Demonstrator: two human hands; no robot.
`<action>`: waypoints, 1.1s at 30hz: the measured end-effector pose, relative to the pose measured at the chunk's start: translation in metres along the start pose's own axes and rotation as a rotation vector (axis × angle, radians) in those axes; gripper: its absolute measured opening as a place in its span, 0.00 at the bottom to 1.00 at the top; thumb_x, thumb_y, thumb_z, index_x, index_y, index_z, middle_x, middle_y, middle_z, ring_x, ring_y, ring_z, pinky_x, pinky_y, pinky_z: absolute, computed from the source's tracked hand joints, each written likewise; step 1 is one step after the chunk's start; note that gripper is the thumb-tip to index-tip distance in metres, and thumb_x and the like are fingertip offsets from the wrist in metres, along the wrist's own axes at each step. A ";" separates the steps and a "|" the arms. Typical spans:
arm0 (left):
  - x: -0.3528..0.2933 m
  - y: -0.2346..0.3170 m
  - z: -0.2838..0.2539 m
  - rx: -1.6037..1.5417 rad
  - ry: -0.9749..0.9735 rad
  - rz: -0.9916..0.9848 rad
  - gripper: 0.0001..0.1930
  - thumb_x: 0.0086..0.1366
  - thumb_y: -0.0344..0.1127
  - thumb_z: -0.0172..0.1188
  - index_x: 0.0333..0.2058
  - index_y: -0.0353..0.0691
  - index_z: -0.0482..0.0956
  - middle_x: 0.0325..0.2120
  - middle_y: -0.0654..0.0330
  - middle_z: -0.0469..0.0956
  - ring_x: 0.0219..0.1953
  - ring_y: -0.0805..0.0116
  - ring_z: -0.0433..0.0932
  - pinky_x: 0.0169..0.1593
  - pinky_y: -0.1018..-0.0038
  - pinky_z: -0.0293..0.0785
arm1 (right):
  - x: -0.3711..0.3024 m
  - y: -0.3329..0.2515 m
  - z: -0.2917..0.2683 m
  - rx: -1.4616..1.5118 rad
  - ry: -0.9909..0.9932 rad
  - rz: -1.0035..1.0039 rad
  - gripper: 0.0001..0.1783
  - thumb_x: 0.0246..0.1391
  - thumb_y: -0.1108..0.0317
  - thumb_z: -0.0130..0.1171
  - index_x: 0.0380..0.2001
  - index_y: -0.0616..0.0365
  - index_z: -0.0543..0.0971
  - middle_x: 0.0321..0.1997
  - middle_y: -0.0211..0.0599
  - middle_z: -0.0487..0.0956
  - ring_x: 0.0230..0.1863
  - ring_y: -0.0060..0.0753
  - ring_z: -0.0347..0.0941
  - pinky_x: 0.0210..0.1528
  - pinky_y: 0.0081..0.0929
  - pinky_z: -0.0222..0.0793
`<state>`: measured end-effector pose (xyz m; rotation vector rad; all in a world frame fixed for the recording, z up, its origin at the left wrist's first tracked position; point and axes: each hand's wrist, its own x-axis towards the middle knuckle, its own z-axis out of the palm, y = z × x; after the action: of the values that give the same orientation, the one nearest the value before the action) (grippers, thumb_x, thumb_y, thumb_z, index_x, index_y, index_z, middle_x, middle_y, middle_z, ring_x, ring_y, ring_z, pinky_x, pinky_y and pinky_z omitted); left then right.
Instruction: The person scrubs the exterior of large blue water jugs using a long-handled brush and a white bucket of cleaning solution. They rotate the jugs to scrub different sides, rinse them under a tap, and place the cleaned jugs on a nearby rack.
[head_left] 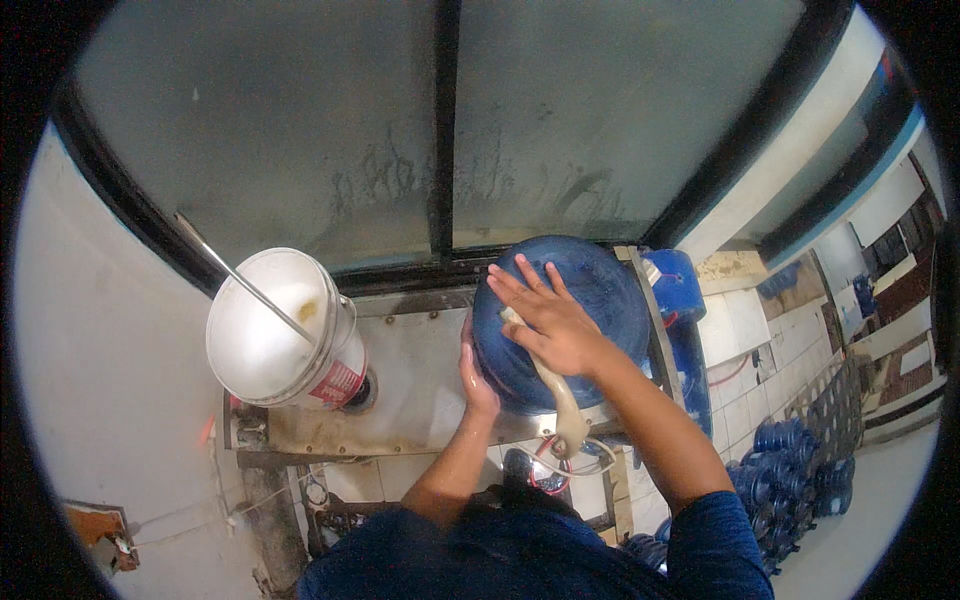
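A round, dark blue plastic jug stands on the metal worktop, its broad circular face turned up. My right hand lies flat across that face with its fingers stretched and spread. Under its palm and thumb runs a long, limp, cream-coloured piece, which looks like wet cloth and droops over the jug's near edge. My left hand rests open against the jug's left side, fingers pointing away from me and partly hidden by the curve. Drops of water show on the left wrist.
On the worktop at left stands a white bucket with a metal rod leaning out. Behind is a framed, wet-streaked glass panel. Another blue container stands right of the worktop; several blue jugs crowd the floor lower right.
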<state>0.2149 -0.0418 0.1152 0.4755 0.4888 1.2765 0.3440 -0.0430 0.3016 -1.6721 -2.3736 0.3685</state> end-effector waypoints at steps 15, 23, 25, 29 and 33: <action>0.035 0.075 0.080 0.378 -0.068 0.003 0.31 0.77 0.53 0.44 0.67 0.35 0.66 0.66 0.54 0.68 0.70 0.63 0.61 0.74 0.65 0.47 | 0.000 0.000 0.004 0.011 0.040 0.104 0.40 0.64 0.54 0.47 0.76 0.51 0.53 0.82 0.33 0.47 0.82 0.45 0.32 0.79 0.53 0.24; 0.120 0.081 0.054 0.563 -0.594 -0.025 0.27 0.77 0.48 0.46 0.65 0.36 0.69 0.62 0.55 0.74 0.64 0.65 0.70 0.69 0.70 0.58 | 0.000 -0.001 0.005 -0.057 0.034 0.083 0.40 0.65 0.53 0.47 0.76 0.55 0.52 0.82 0.35 0.47 0.82 0.48 0.35 0.79 0.54 0.26; 0.136 0.073 0.050 0.478 -0.391 -0.292 0.28 0.76 0.52 0.47 0.64 0.38 0.71 0.60 0.56 0.75 0.61 0.65 0.73 0.66 0.70 0.64 | 0.003 -0.002 0.005 -0.051 0.031 0.091 0.40 0.64 0.54 0.47 0.75 0.54 0.52 0.81 0.35 0.48 0.82 0.47 0.35 0.79 0.54 0.26; 0.118 0.060 0.039 0.351 -0.189 -0.535 0.28 0.74 0.56 0.49 0.62 0.42 0.74 0.57 0.58 0.77 0.56 0.68 0.76 0.61 0.69 0.71 | 0.004 -0.002 0.009 -0.010 0.060 0.101 0.40 0.62 0.56 0.49 0.75 0.51 0.54 0.81 0.34 0.49 0.82 0.45 0.35 0.79 0.52 0.25; 0.088 0.026 -0.018 0.301 -0.318 -0.303 0.25 0.75 0.50 0.50 0.64 0.44 0.71 0.58 0.59 0.75 0.58 0.65 0.74 0.61 0.67 0.71 | 0.000 -0.004 0.009 -0.014 0.035 0.070 0.39 0.64 0.54 0.47 0.75 0.54 0.54 0.81 0.36 0.50 0.82 0.48 0.36 0.79 0.54 0.26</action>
<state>0.2027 0.0510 0.1088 0.8104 0.4644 0.8194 0.3372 -0.0447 0.2946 -1.7565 -2.3025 0.3322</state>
